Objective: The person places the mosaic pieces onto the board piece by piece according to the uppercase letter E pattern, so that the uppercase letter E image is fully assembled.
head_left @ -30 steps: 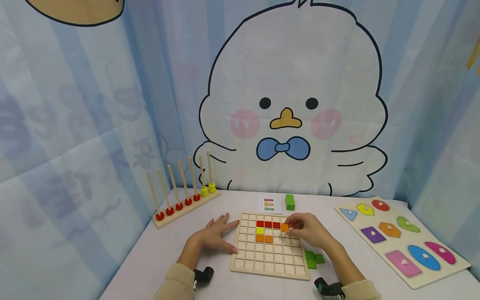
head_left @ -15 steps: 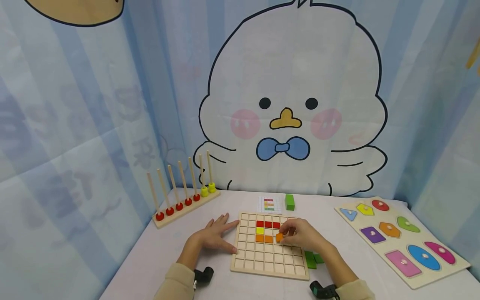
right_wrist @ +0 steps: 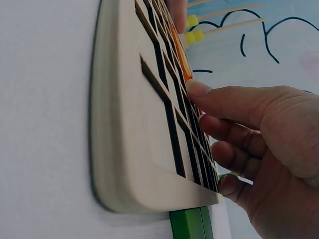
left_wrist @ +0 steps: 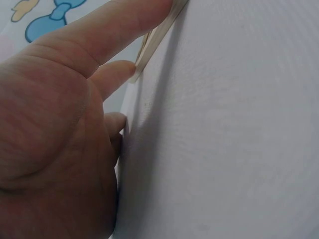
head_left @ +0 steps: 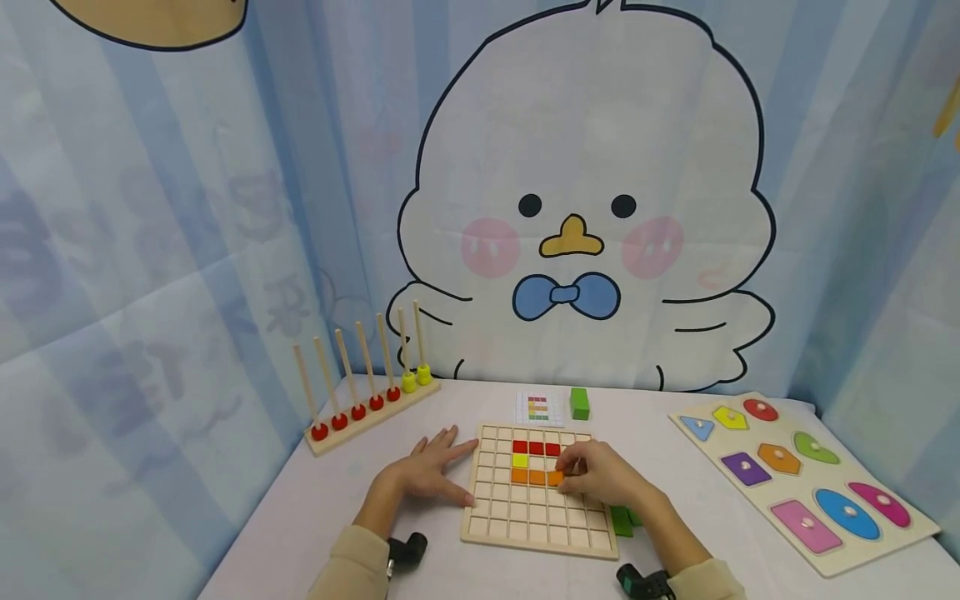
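Board (head_left: pixel 517 512) with red, yellow, orange tiles (head_left: pixel 537 477) inside

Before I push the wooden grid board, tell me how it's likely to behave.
The wooden grid board looks stiff: its rim is thick and straight in the right wrist view. Lying broad and flat on the white table, it would probably slide rather than tip. The red tiles sit within its cells, so they would likely ride along.

A peg rack (head_left: pixel 375 417) with red and yellow beads (head_left: pixel 358 412) stands at left, a knobbed shape puzzle (head_left: pixel 787 487) right. A cartoon chick (head_left: pixel 573 150) spans the back curtain (head_left: pixel 367 125); faint marks (head_left: pixel 167 367) leftward may be lettering.
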Available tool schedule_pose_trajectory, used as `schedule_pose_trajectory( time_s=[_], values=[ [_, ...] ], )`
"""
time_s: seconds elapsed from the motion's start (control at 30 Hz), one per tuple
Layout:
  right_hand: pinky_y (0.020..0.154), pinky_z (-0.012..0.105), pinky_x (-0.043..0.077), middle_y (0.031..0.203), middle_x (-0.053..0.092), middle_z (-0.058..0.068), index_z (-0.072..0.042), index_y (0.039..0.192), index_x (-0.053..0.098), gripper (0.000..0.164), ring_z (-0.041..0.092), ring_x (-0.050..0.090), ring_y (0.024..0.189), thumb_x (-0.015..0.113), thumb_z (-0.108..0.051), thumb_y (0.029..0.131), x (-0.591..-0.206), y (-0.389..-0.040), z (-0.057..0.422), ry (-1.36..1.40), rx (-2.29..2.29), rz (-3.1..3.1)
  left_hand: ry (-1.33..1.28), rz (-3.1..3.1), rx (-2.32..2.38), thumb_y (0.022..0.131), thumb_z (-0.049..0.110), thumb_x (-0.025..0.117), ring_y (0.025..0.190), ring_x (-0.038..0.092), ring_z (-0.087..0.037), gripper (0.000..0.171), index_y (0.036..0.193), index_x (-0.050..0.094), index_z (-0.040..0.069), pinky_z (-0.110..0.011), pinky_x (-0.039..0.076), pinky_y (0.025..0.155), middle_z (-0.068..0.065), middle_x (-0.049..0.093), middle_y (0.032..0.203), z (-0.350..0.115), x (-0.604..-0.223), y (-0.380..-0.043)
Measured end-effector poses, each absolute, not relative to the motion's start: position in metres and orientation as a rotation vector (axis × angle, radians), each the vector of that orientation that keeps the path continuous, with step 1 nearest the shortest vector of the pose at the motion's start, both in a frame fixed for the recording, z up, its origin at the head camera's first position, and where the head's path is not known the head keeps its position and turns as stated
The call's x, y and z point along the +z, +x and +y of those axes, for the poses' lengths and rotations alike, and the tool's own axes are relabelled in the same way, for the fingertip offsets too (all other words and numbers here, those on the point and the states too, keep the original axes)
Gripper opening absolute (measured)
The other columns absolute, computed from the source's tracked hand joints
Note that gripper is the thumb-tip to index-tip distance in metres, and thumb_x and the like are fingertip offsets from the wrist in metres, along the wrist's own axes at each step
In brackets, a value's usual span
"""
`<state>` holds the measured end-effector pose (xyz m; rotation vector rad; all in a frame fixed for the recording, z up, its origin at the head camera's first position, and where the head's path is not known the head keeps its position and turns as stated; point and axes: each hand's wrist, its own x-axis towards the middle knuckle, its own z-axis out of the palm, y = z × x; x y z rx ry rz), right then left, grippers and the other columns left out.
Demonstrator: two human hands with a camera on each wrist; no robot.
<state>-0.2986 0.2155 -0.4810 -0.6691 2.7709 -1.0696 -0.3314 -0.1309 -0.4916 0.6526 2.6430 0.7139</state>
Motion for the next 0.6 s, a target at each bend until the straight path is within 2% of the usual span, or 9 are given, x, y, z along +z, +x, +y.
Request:
schedule_pose_trajectory(
  time_s=[0.6],
  values=[
    [0.066,0.024,0.046,0.087,0.063,-0.005,-0.012,0.102,0.075,0.021,0.014,0.054,0.078,0.086,-0.019,0.086,-0.4796,-0.2984,0.2148,-0.657,-1.051,2.779,0.665,2.636,0.728,0.078,0.057,0.084,0.163,0.007,-0.037,0.099,0.162,0.038,0.030,-0.060,0.002,0.131,-0.017,0.012,0.175,-0.1310,-0.4898,-0.3299]
  ],
)
